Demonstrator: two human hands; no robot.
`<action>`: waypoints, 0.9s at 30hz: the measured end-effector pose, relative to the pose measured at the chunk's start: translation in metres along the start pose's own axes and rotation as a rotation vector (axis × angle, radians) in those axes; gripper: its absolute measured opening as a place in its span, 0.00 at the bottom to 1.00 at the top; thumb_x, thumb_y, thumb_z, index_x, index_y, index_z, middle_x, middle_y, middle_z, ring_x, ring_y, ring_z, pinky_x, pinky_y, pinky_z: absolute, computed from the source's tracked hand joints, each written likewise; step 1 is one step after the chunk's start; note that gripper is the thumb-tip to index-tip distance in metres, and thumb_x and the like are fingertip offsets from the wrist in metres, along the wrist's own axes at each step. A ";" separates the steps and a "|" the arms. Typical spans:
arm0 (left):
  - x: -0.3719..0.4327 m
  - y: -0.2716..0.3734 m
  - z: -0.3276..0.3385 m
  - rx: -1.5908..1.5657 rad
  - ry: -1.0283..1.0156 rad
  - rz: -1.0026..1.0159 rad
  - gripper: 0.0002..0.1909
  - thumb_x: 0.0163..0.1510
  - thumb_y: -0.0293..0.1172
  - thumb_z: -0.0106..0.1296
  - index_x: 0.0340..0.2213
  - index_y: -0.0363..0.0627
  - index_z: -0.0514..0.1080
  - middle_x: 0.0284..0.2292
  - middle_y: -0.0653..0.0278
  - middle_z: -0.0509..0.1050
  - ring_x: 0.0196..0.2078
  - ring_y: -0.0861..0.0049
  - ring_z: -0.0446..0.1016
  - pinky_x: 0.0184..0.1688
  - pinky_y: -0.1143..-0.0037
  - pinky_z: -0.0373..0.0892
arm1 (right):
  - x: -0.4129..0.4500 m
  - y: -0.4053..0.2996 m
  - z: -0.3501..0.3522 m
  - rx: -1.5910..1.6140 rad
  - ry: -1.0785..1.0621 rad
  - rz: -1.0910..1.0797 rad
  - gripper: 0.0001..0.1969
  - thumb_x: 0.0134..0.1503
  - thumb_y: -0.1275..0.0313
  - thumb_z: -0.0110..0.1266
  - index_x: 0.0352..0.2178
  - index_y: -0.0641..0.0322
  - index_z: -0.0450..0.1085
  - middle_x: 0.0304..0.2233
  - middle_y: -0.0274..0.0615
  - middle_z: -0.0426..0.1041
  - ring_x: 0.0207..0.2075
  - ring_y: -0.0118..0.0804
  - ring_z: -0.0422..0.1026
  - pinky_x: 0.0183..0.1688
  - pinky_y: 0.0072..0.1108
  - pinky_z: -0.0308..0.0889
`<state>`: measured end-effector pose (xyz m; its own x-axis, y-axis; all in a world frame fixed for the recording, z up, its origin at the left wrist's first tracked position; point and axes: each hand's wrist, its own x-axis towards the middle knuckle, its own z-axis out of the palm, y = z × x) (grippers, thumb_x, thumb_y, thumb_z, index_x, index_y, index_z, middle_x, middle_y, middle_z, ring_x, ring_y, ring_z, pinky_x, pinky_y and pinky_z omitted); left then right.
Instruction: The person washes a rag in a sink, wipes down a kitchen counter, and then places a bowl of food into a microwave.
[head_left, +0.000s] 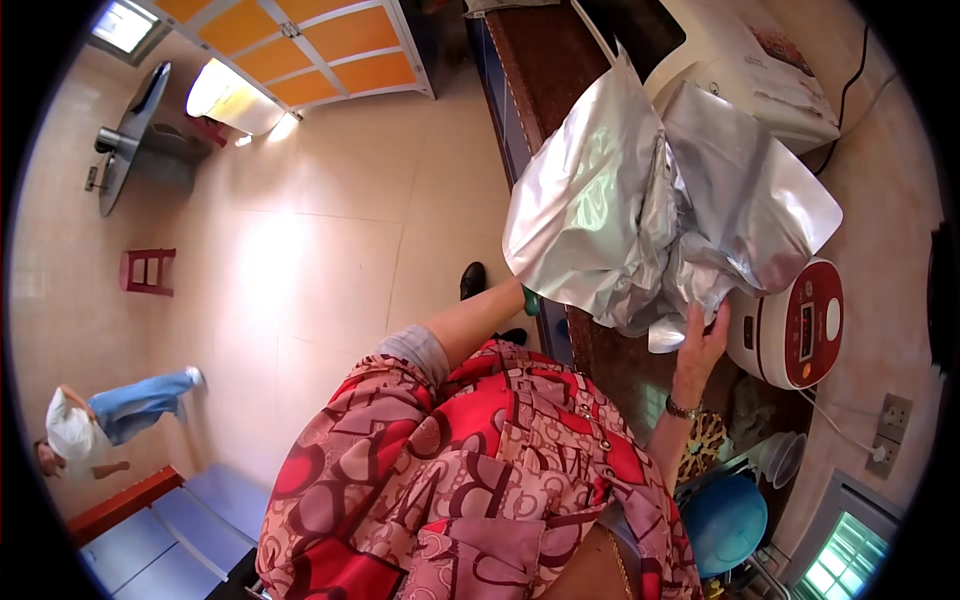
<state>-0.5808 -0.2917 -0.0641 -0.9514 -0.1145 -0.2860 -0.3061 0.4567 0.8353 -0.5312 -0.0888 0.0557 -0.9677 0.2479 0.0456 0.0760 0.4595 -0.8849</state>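
Observation:
A large, crumpled silver foil sheet or bag (592, 202) is spread above the dark red countertop (615, 360), its two broad flaps standing apart. My right hand (703, 337), with a wristwatch (682, 409) on the wrist, pinches the foil's lower edge between thumb and fingers. My left forearm reaches to the foil's left side, where a green bangle (531, 301) shows; the left hand itself is hidden behind the foil. Just right of my right hand stands a white and red rice cooker (814, 322), partly covered by the foil.
A white appliance (750, 67) with a dark window stands at the back of the counter. A woven trivet (703, 446), a blue basin (724, 521) and clear bowls (784, 459) are at lower right. A wall socket (889, 435) holds a plug. Another person (112, 424) is at far left, near a red stool (148, 271).

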 end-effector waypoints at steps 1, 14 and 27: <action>0.000 0.000 0.000 0.000 -0.001 0.001 0.34 0.42 0.36 0.59 0.46 0.37 0.55 0.43 0.55 0.62 0.44 0.67 0.63 0.42 0.73 0.63 | -0.001 -0.001 0.001 -0.006 0.005 0.003 0.23 0.54 0.74 0.47 0.50 0.74 0.54 0.45 0.47 0.65 0.43 0.33 0.65 0.46 0.21 0.59; -0.005 -0.012 -0.011 0.030 0.030 0.049 0.32 0.43 0.36 0.58 0.45 0.37 0.56 0.41 0.55 0.63 0.43 0.68 0.64 0.41 0.74 0.64 | -0.007 0.006 0.003 0.034 0.029 -0.063 0.25 0.52 0.69 0.52 0.49 0.70 0.56 0.37 0.43 0.70 0.36 0.27 0.66 0.40 0.18 0.62; 0.014 -0.016 -0.025 0.078 0.003 0.112 0.29 0.44 0.36 0.57 0.44 0.37 0.57 0.40 0.56 0.64 0.41 0.69 0.65 0.40 0.74 0.64 | -0.096 0.084 -0.056 0.320 0.305 0.258 0.12 0.54 0.71 0.48 0.39 0.64 0.69 0.30 0.33 0.71 0.29 0.21 0.68 0.29 0.14 0.67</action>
<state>-0.5898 -0.3222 -0.0695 -0.9796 -0.0617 -0.1913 -0.1943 0.5343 0.8227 -0.4181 -0.0264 0.0030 -0.8094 0.5783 -0.1021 0.1793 0.0778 -0.9807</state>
